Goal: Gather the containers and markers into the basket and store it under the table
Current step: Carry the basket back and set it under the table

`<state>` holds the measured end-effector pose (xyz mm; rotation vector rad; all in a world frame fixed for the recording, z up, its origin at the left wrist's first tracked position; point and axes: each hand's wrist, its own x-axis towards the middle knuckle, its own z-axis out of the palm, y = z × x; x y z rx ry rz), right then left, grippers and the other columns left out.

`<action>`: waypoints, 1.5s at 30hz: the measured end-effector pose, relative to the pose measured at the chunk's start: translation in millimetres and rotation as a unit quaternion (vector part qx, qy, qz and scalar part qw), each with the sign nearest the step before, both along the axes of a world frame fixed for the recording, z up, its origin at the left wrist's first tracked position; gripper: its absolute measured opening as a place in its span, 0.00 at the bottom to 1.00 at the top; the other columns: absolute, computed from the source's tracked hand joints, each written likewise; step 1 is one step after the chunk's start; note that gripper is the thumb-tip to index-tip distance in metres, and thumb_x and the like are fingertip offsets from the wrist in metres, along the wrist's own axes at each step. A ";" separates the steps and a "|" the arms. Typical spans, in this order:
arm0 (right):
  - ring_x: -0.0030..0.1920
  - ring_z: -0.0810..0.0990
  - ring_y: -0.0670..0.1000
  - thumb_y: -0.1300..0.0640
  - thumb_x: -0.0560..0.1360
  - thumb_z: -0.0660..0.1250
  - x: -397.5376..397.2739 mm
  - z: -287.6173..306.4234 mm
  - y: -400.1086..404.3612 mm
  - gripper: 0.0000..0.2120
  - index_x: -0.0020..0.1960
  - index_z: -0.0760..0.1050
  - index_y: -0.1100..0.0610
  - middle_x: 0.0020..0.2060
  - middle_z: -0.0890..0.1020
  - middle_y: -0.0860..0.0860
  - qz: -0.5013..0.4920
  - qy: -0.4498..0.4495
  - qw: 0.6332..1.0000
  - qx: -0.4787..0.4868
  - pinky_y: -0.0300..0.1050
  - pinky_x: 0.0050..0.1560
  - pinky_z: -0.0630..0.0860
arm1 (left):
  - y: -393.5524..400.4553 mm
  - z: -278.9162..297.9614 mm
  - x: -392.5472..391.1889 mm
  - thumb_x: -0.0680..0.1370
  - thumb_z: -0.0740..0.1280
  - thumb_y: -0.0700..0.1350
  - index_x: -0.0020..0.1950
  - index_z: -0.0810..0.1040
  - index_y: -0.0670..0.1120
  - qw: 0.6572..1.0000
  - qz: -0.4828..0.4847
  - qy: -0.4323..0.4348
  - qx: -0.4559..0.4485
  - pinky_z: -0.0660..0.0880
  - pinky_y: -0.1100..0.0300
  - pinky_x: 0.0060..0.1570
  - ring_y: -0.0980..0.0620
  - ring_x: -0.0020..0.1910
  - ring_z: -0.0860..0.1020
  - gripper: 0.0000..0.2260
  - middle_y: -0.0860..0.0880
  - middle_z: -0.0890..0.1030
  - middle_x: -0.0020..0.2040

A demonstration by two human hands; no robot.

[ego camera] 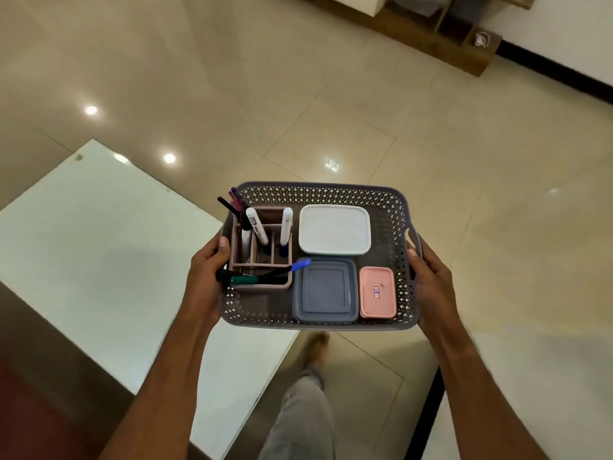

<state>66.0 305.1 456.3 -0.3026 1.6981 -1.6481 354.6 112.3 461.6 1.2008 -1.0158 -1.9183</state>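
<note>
Mid-frame, the left hand (206,277) and right hand (431,287) gripped opposite ends of a grey perforated basket (394,207) held in the air above the tiled floor (232,78). Inside stood a pink marker holder (262,287) with markers (257,225) at left, a white container (334,230), a grey container (325,290) and a small pink container (378,292). A white tabletop (99,244) lay at lower left.

Blurred foot (315,348) at lower centre, pink lid's label (376,292) too small to read, counter (99,247) cropped at left edge.
</note>
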 end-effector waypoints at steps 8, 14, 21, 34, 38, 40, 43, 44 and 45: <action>0.62 0.86 0.55 0.60 0.86 0.62 -92.2 6.6 -86.1 0.17 0.72 0.79 0.48 0.63 0.86 0.52 0.061 0.003 0.998 0.016 0.46 0.54 0.86 | -46.9 -3.2 -69.6 0.86 0.60 0.48 0.70 0.80 0.49 0.997 0.075 0.001 0.007 0.84 0.57 0.48 0.44 0.60 0.85 0.15 0.45 0.85 0.63; 0.68 0.82 0.57 0.61 0.86 0.62 -159.5 26.0 -161.7 0.19 0.74 0.76 0.51 0.66 0.84 0.52 0.124 0.027 0.992 0.015 0.58 0.69 0.79 | -78.8 12.9 -117.2 0.86 0.59 0.48 0.71 0.79 0.48 0.991 0.134 0.022 -0.007 0.84 0.55 0.49 0.43 0.60 0.85 0.16 0.44 0.84 0.63; 0.68 0.82 0.56 0.62 0.86 0.61 -210.8 25.3 -246.4 0.19 0.74 0.76 0.51 0.67 0.83 0.52 0.212 0.024 0.977 -0.005 0.53 0.66 0.81 | -109.6 16.3 -153.7 0.86 0.59 0.47 0.71 0.78 0.48 0.978 0.207 0.029 -0.018 0.83 0.54 0.53 0.42 0.62 0.83 0.16 0.43 0.83 0.65; 0.69 0.82 0.54 0.62 0.85 0.61 -254.2 7.5 -396.0 0.19 0.74 0.77 0.51 0.67 0.84 0.51 0.428 0.028 0.903 0.010 0.55 0.69 0.78 | -102.3 2.3 -211.1 0.87 0.59 0.46 0.71 0.78 0.45 0.903 0.430 0.011 0.002 0.84 0.56 0.53 0.44 0.61 0.84 0.16 0.43 0.84 0.64; 0.68 0.82 0.54 0.63 0.86 0.61 -248.2 1.8 -429.7 0.19 0.74 0.77 0.50 0.66 0.84 0.51 0.479 0.029 0.877 0.027 0.58 0.70 0.77 | -96.1 -7.1 -220.4 0.86 0.59 0.45 0.71 0.78 0.46 0.873 0.488 0.025 0.005 0.83 0.54 0.55 0.42 0.63 0.83 0.16 0.42 0.83 0.65; 0.68 0.82 0.55 0.62 0.86 0.61 -239.7 -3.5 -449.1 0.19 0.74 0.77 0.50 0.66 0.84 0.51 0.508 0.036 0.860 0.037 0.61 0.70 0.77 | -94.4 -13.0 -222.3 0.86 0.59 0.46 0.71 0.78 0.46 0.858 0.513 0.027 0.002 0.83 0.53 0.56 0.42 0.63 0.82 0.16 0.42 0.83 0.65; 0.67 0.82 0.56 0.62 0.86 0.61 -222.0 -11.6 -476.2 0.19 0.74 0.77 0.49 0.66 0.84 0.51 0.547 0.045 0.835 0.041 0.63 0.71 0.76 | -95.2 -23.5 -220.4 0.86 0.59 0.46 0.72 0.78 0.46 0.834 0.551 0.029 0.002 0.82 0.52 0.58 0.41 0.64 0.82 0.16 0.42 0.83 0.66; 0.67 0.83 0.56 0.62 0.86 0.61 -214.4 -15.7 -487.9 0.19 0.74 0.77 0.49 0.66 0.84 0.51 0.560 0.048 0.826 0.041 0.64 0.71 0.76 | -97.5 -28.3 -218.1 0.86 0.59 0.46 0.72 0.77 0.46 0.824 0.566 0.030 0.004 0.82 0.51 0.59 0.41 0.65 0.81 0.16 0.42 0.83 0.66; 0.67 0.82 0.57 0.61 0.86 0.61 -206.6 -19.6 -500.1 0.19 0.74 0.77 0.49 0.66 0.84 0.51 0.574 0.051 0.817 0.039 0.65 0.71 0.76 | -101.0 -33.0 -215.9 0.86 0.59 0.46 0.72 0.77 0.45 0.815 0.579 0.031 0.005 0.82 0.51 0.59 0.40 0.65 0.81 0.16 0.42 0.82 0.66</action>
